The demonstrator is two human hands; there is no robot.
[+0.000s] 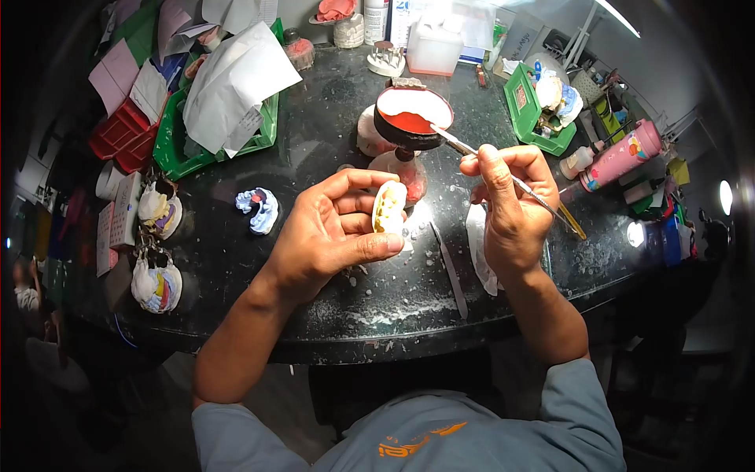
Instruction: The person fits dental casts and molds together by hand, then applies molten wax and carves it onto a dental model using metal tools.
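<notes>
In the head view, my left hand (326,228) is closed around a small whitish dental cast (389,208) with yellow on its tooth side, pinched between thumb and fingers. My right hand (515,200) grips a thin metal wax spatula (458,144) like a pen. The spatula's tip reaches the right side of a round dark pan (379,128) holding red wax, which looks partly melted. A glass burner (413,177) with reddish contents stands below the pan, partly hidden by my left hand. Between my hands, a slim pale tool (450,271) lies on the black bench.
A bluish dental cast (267,220) sits left of my hand. Articulated models (157,283) stand farther left, near a green tray (169,149) heaped with papers. At right are a green box (515,102) with casts and a pink bottle (629,153). White crumbs (393,315) litter the front edge.
</notes>
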